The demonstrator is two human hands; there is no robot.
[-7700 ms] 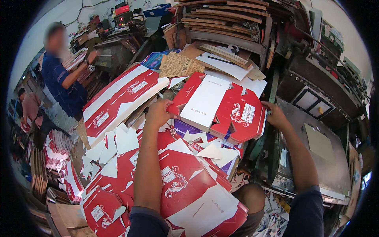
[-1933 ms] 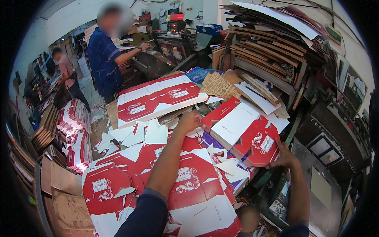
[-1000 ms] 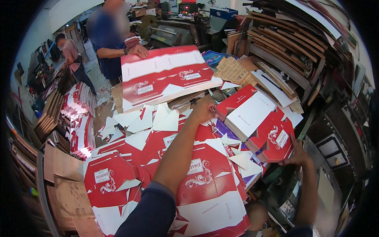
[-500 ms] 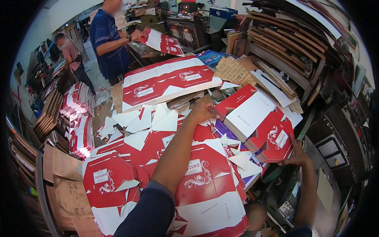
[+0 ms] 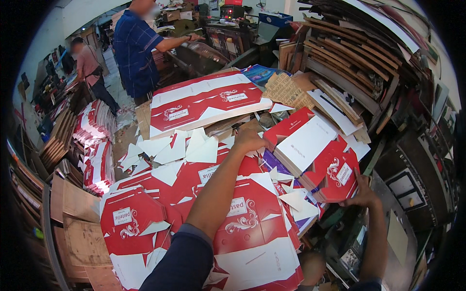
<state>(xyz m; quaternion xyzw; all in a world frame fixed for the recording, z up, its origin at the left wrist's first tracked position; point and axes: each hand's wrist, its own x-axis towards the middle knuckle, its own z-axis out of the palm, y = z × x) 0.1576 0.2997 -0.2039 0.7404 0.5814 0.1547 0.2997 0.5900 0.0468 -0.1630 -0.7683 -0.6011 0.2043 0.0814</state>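
A thick stack of red and white die-cut box blanks (image 5: 304, 143) lies at the right of the worktable, over purple printed sheets. My left hand (image 5: 250, 140) is closed at the stack's left edge, its fingertips partly hidden. At the near right corner my right hand (image 5: 363, 193) grips the stack's edge, thumb along the side and fingers underneath. Beneath my left forearm are more red and white box blanks (image 5: 252, 218) in a broad pile. Another cut pile (image 5: 131, 218) sits to its left. White triangular offcuts (image 5: 201, 148) are strewn between the piles.
A tall stack of uncut printed sheets (image 5: 204, 99) stands at the far side. Dark boards (image 5: 349, 58) are piled at the back right. A co-worker in a blue shirt (image 5: 136, 48) stands by a machine; another person (image 5: 87, 65) is farther left. Metal equipment (image 5: 388, 233) borders the right.
The co-worker's red and white sheet is gone from their hand, and their arm now reaches over the machine. My hands and the stack have shifted only slightly.
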